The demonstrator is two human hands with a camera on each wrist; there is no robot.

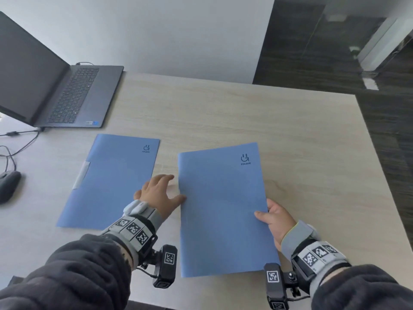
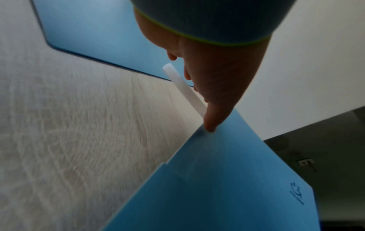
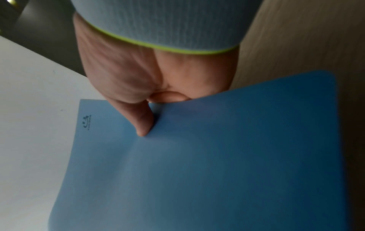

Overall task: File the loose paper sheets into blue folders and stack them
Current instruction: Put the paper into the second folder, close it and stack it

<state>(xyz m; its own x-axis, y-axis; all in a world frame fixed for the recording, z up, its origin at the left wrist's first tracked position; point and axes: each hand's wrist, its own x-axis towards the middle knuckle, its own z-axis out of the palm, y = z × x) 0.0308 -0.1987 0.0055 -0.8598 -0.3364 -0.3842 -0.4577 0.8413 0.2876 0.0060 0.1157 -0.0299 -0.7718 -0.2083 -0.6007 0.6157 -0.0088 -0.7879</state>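
Note:
Two blue folders are on the light wood table (image 1: 245, 117). The left folder (image 1: 109, 182) lies flat and closed, with a white spine bar (image 1: 81, 175) on its left edge. My right hand (image 1: 266, 211) pinches the right edge of the right folder (image 1: 223, 209), thumb (image 3: 142, 121) on top and fingers hidden beneath; this folder bows and sits slightly raised. My left hand (image 1: 176, 189) is at that folder's left edge, its thumb tip (image 2: 210, 125) touching the edge. It holds a loose white spine bar (image 2: 185, 90) along its fingers. No loose paper shows.
An open dark laptop (image 1: 67, 95) stands at the back left. A black mouse (image 1: 9, 184) and cables (image 1: 20, 139) lie at the far left. The table's right edge (image 1: 380, 153) drops to a dark floor. Bare tabletop lies beyond and right of the folders.

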